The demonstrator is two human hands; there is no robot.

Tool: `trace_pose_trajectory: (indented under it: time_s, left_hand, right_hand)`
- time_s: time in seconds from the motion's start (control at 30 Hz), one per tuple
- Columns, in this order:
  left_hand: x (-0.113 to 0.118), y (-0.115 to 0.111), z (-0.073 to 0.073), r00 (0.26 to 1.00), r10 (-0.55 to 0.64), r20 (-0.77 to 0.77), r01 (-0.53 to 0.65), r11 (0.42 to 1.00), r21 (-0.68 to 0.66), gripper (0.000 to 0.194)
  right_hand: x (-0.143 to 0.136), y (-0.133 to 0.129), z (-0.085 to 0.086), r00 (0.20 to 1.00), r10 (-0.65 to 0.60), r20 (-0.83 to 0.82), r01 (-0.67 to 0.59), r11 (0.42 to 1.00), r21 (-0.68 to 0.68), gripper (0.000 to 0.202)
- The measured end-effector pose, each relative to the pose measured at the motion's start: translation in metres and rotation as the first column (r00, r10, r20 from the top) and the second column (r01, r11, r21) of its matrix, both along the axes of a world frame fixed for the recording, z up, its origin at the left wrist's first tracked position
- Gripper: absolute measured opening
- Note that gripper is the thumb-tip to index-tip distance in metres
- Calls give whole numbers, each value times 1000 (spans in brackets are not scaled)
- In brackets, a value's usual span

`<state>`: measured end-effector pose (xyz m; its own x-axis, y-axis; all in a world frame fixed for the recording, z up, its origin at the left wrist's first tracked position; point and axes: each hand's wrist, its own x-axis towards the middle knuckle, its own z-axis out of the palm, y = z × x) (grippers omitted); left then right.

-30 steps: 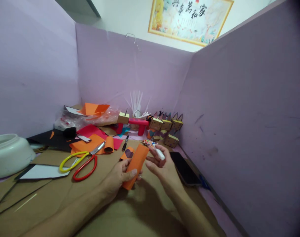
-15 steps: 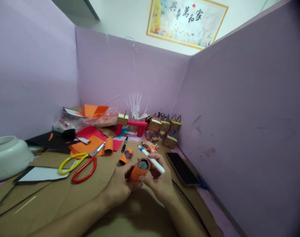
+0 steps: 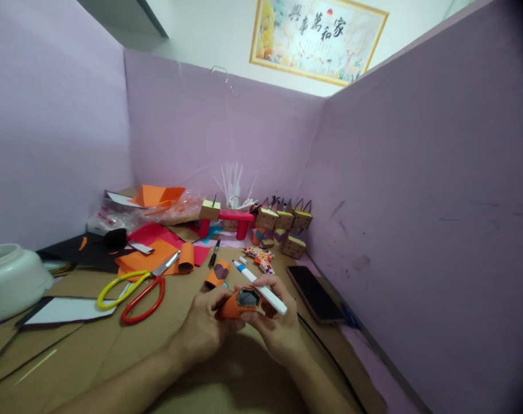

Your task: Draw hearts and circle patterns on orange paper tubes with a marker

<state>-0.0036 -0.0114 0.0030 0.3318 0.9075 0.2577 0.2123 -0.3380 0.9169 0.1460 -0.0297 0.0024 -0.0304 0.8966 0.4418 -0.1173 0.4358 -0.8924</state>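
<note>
Purple walls enclose my cluttered bench [image 3: 93, 345]. My left hand [image 3: 203, 328] and right hand [image 3: 279, 330] close around an orange paper tube [image 3: 235, 305]. Right also clamps a white pen [image 3: 261, 287].

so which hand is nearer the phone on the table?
Right. The right hand holds a white marker and pinches the orange paper roll, just left of the phone. The left hand grips the roll from its far side.

Orange paper [image 3: 233, 306] now rolled into tube between both hands.
</note>
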Motion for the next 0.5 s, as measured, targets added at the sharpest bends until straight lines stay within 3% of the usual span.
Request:
trace_pose_trajectory:
  time_s: [0.2,0.37,0.5]
  left_hand:
    - [5,1,5,954,-176,242,239,935,-261,37]
    - [7,3,-4,940,-213,266,297,896,-329,45]
    - [9,1,-8,949,-184,257,270,896,-353,40]
  right_hand:
    - [3,16,3,968,79,-238,-89,996,-30,45]
    - [7,23,-1,971,-31,-239,1,992,-124,35]
    - [5,24,-3,968,-94,-234,55,985,-165,33]
